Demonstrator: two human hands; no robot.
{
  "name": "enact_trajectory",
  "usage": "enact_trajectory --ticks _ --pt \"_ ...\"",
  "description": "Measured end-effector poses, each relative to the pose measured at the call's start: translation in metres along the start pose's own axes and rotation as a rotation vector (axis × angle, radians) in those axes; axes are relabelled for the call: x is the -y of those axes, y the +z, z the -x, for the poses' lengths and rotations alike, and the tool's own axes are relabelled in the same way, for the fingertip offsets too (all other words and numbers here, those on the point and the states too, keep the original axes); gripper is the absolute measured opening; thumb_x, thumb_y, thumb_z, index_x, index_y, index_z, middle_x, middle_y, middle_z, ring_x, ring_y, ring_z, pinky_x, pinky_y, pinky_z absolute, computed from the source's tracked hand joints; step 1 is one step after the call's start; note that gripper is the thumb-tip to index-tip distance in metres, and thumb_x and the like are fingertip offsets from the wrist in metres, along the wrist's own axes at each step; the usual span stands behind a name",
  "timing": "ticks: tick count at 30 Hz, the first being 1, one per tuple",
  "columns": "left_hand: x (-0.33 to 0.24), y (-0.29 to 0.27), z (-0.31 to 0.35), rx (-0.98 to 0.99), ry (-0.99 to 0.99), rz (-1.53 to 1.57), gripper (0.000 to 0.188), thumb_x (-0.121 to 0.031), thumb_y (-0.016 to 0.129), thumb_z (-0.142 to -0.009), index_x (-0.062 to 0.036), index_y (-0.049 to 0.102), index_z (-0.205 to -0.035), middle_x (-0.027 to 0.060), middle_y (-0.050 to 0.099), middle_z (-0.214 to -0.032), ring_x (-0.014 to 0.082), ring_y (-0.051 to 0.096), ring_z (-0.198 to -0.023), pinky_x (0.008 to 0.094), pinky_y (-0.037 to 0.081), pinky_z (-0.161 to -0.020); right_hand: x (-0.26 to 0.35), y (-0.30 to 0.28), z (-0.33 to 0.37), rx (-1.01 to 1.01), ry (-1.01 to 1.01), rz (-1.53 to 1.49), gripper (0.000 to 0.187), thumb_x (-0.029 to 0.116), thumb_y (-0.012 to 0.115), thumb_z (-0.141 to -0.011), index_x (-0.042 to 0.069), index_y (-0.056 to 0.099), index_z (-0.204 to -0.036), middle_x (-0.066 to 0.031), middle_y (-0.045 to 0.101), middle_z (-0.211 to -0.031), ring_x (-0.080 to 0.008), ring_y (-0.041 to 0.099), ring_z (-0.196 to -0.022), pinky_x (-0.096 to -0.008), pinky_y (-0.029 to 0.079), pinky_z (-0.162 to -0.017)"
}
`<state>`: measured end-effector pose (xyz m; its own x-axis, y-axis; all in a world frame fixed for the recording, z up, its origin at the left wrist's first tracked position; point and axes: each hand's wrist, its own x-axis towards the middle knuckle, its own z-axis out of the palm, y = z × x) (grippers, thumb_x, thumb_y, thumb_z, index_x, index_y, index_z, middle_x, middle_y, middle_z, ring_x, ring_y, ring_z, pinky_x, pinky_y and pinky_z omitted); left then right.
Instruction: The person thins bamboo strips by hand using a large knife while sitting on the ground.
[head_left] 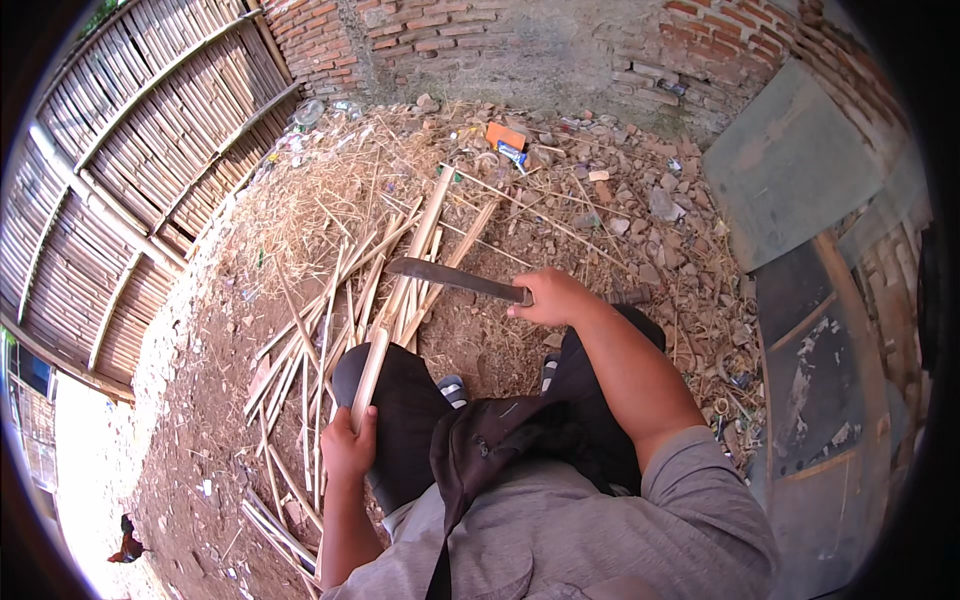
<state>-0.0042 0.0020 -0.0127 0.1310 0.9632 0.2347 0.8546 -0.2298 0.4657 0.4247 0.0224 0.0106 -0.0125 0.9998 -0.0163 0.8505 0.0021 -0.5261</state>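
My right hand is closed round the handle of a machete. Its broad dark blade points left, over several split bamboo strips on the ground. My left hand, beside my left knee, grips the lower end of a pale bamboo strip that slants up and away. The blade is apart from this held strip. Ahead of my knees lies a loose pile of bamboo strips, crossing one another and reaching down along my left side.
Rubble and broken brick cover the ground ahead and right, below a brick wall. A bamboo fence stands at left. Flat grey panels lean at right. A black bag hangs across my lap. A dark bird is at lower left.
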Motion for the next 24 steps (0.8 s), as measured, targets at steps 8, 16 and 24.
enact_trajectory --ticks 8,16,24 --pt "0.001 0.000 0.001 -0.001 -0.003 0.004 0.053 -0.046 0.069 -0.093 -0.0023 0.050 -0.072 0.0207 0.055 -0.058 0.0434 0.059 -0.056 0.0507 0.043 -0.053 0.005 -0.003 0.001 0.039 0.011 -0.024 0.056 0.063 0.071 -0.083 0.013 0.070 -0.107 -0.0166 0.071 -0.091 -0.0366 0.069 -0.090 -0.0470 0.054 -0.077" --pt "0.000 0.001 0.000 -0.002 -0.006 0.013 0.052 -0.046 0.070 -0.093 -0.0022 0.050 -0.072 0.0201 0.054 -0.057 0.0427 0.058 -0.055 0.0509 0.042 -0.053 -0.001 0.002 -0.002 0.038 0.018 -0.020 0.059 0.067 0.069 -0.083 0.012 0.070 -0.106 -0.0176 0.071 -0.090 -0.0372 0.070 -0.088 -0.0480 0.054 -0.076" --pt "-0.002 0.000 -0.001 0.005 -0.014 -0.009 0.053 -0.046 0.069 -0.093 -0.0025 0.050 -0.071 0.0202 0.054 -0.057 0.0432 0.059 -0.056 0.0510 0.043 -0.054 0.004 0.000 0.001 -0.005 0.041 0.010 0.057 0.066 0.068 -0.084 0.012 0.069 -0.102 -0.0170 0.070 -0.086 -0.0375 0.070 -0.084 -0.0493 0.053 -0.073"
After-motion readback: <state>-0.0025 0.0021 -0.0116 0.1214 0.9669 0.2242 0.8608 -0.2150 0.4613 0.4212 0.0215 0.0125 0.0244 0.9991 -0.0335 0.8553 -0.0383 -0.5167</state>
